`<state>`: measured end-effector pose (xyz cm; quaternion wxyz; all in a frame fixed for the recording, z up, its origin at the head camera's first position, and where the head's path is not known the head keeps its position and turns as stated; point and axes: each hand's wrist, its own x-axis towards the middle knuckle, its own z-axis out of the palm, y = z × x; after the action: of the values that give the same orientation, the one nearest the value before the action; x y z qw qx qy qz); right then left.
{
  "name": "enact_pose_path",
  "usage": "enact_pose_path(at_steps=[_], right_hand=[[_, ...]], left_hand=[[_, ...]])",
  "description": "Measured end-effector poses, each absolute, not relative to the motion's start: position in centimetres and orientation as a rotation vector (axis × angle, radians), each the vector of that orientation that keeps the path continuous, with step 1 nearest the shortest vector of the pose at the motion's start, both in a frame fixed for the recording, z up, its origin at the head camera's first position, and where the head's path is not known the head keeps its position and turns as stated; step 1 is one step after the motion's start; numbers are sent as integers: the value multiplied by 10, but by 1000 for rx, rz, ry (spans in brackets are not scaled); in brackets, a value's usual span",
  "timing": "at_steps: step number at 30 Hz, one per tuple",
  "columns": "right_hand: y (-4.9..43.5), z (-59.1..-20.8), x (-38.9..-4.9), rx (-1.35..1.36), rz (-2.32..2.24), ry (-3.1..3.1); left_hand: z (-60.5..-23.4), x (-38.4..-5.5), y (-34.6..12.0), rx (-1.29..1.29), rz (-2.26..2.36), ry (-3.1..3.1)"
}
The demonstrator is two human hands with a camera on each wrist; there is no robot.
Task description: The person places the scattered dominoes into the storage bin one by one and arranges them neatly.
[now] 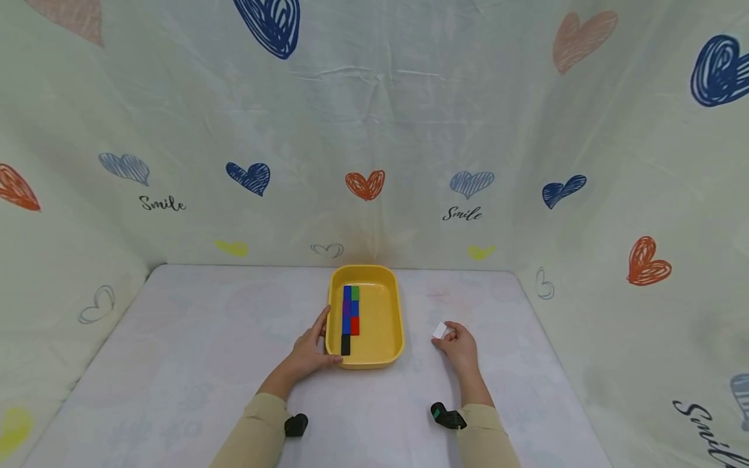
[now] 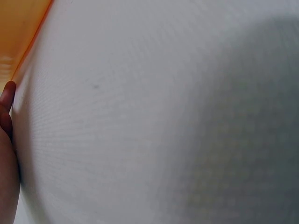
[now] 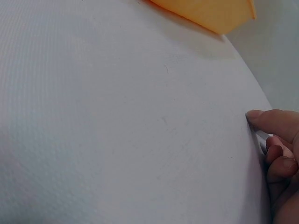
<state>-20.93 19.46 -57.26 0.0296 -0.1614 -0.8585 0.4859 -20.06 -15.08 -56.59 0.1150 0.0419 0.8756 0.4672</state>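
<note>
A yellow tray (image 1: 380, 325) stands upright in the middle of the table, with small coloured blocks lined up inside along its left side. Blue, purple and black ones form one column, and green, blue and red ones form a shorter column beside it. My left hand (image 1: 305, 352) rests against the tray's near left corner, index finger straight along the side and thumb stretched over the near rim. To the right of the tray, my right hand (image 1: 459, 348) pinches a white block (image 1: 440, 330) between thumb and fingers, low over the table. In the right wrist view the fingers mostly hide that block.
The white table (image 1: 234, 312) reaches back to a curtain (image 1: 409, 130) printed with hearts and "Smile". Black devices (image 1: 448, 416) are worn at both wrists. In the right wrist view, a corner of the tray (image 3: 215, 14) shows at the top.
</note>
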Motion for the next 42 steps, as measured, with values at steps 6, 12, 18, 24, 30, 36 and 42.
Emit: enact_pose_path(at_steps=[6, 12, 18, 24, 30, 36, 42], right_hand=[[192, -571, -208, -536, 1545, -2624], [192, -570, -209, -531, 1708, -2590], [188, -562, -205, -538, 1899, -2501], [173, -544, -196, -456, 2116, -2350], [157, -529, -188, -308, 2212, -2336], [139, -513, -190, -206, 2231, -2373], [119, -501, -195, -121, 2274, -2380]], left_hand=[[-569, -202, -153, 144, 1364, 2582], [-571, -203, -154, 124, 1374, 2565], [-570, -201, -154, 115, 1342, 2584], [-569, -201, -154, 111, 1345, 2584], [-568, -201, -154, 129, 1358, 2578], [-567, -202, -153, 104, 1345, 2573], [-567, -203, -151, 98, 1347, 2566]])
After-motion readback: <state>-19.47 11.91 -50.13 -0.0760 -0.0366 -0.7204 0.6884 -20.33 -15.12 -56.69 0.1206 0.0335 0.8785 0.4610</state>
